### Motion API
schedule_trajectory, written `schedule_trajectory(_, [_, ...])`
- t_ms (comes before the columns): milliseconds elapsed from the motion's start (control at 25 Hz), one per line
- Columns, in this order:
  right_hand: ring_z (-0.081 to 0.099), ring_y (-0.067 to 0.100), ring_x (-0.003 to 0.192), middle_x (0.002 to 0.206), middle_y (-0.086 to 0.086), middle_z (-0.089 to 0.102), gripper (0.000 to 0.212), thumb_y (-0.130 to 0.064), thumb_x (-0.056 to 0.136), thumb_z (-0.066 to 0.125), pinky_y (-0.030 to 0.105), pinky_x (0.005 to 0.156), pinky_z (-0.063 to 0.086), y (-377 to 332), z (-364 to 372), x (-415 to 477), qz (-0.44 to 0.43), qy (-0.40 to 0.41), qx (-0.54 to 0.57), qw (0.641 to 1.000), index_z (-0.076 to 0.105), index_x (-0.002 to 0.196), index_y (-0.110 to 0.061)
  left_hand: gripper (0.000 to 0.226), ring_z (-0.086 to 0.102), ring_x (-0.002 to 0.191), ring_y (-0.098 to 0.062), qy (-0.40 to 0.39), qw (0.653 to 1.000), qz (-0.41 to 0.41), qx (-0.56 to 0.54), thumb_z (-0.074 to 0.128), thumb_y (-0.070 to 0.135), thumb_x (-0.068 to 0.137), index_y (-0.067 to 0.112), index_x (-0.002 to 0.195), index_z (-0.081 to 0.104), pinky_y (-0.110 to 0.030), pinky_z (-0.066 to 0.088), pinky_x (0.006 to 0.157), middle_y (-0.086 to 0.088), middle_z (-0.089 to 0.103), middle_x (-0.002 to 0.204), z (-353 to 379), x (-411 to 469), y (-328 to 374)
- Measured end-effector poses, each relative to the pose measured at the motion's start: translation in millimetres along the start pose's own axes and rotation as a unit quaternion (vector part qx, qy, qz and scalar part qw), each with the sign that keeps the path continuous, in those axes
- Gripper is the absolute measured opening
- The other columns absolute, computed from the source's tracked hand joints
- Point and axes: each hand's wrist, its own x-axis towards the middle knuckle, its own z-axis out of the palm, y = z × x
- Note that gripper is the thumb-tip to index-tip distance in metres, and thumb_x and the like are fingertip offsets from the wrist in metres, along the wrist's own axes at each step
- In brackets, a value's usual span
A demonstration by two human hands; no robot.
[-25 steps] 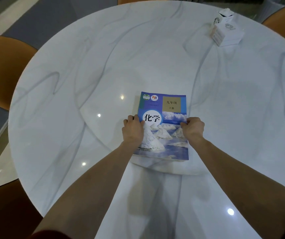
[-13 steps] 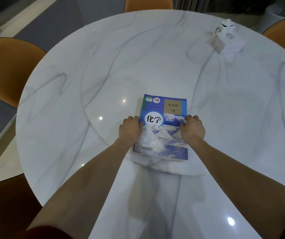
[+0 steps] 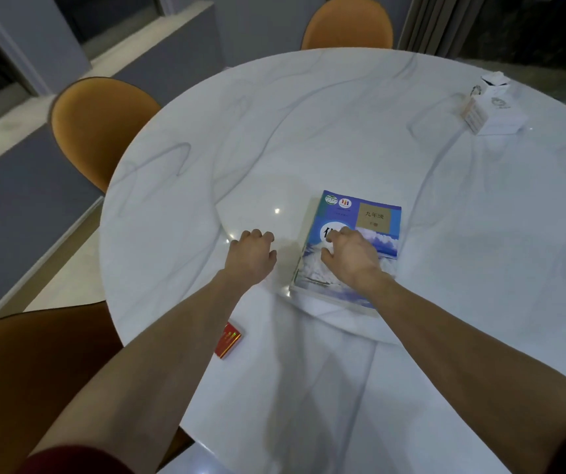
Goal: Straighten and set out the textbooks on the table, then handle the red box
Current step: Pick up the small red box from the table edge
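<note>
Bare marble table point(image 3: 343, 131) left of textbook point(image 3: 377, 217) — right hand point(image 3: 351, 256) spread on it, left hand point(image 3: 252, 254) loosely curled, empty.

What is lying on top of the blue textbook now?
Only the right hand lies on the blue textbook, over the cover's middle. It hides part of the title and the mountain picture. The left hand is off the book, over the table.
</note>
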Motion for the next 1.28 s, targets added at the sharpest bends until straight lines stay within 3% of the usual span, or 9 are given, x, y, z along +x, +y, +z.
schedule_trajectory(400, [0.050,0.029,0.118,0.127,0.012,0.055,0.039,-0.028,0.096,0.040,0.039,0.094,0.044,-88,32,-15,-0.176,-0.068,-0.025,0.982,0.052,0.129,-0.009,0.038,0.051,0.113,-0.028,0.009,0.992,-0.126,0.001,0.044,0.034,0.095,0.011,0.124,0.051,-0.040,0.044,0.091,-0.011,0.058,0.119,19,-88,-56])
schedule_trajectory(680, [0.051,0.027,0.115,0.125,0.011,0.056,0.037,-0.024,0.098,0.036,0.037,0.091,0.043,-143,69,-15,-0.247,-0.104,-0.092,0.959,0.051,0.128,-0.010,0.055,0.039,0.128,-0.031,0.001,0.973,-0.215,-0.078,0.048,0.037,0.093,0.009,0.139,0.035,-0.041,0.039,0.102,-0.014,0.045,0.138,46,-132,-88])
schedule_trajectory(920, [0.054,0.028,0.116,0.126,0.011,0.056,0.039,-0.031,0.097,0.039,0.039,0.094,0.047,-159,98,-19,-0.207,-0.169,-0.047,0.962,0.052,0.128,-0.008,0.095,0.024,0.142,-0.027,-0.022,0.973,-0.182,-0.138,0.060,0.064,0.075,0.012,0.145,0.023,-0.043,0.025,0.118,-0.010,0.030,0.151,80,-150,-86])
schedule_trajectory(1000, [0.057,0.028,0.112,0.123,0.013,0.060,0.039,-0.032,0.097,0.043,0.038,0.092,0.048,-161,106,-22,-0.180,-0.189,-0.013,0.965,0.055,0.124,-0.006,0.103,0.018,0.145,-0.028,-0.040,0.978,-0.159,-0.128,0.063,0.065,0.071,0.012,0.147,0.019,-0.045,0.019,0.121,-0.010,0.024,0.155,87,-152,-85])
schedule_trajectory(1120, [0.063,0.030,0.104,0.112,0.015,0.068,0.033,-0.027,0.094,0.050,0.038,0.087,0.050,-163,117,-27,-0.147,-0.221,0.047,0.963,0.062,0.113,-0.002,0.099,0.020,0.144,-0.028,-0.038,0.981,-0.143,-0.123,0.068,0.056,0.072,0.013,0.147,0.021,-0.042,0.018,0.122,-0.009,0.026,0.154,93,-152,-86])
schedule_trajectory(1280, [0.063,0.030,0.103,0.109,0.014,0.071,0.028,-0.022,0.090,0.055,0.034,0.085,0.050,-161,125,-34,-0.103,-0.228,0.118,0.961,0.066,0.107,-0.003,0.086,0.031,0.137,-0.024,-0.015,0.979,-0.132,-0.155,0.069,0.046,0.075,0.012,0.144,0.029,-0.035,0.033,0.114,-0.007,0.036,0.147,93,-152,-85])
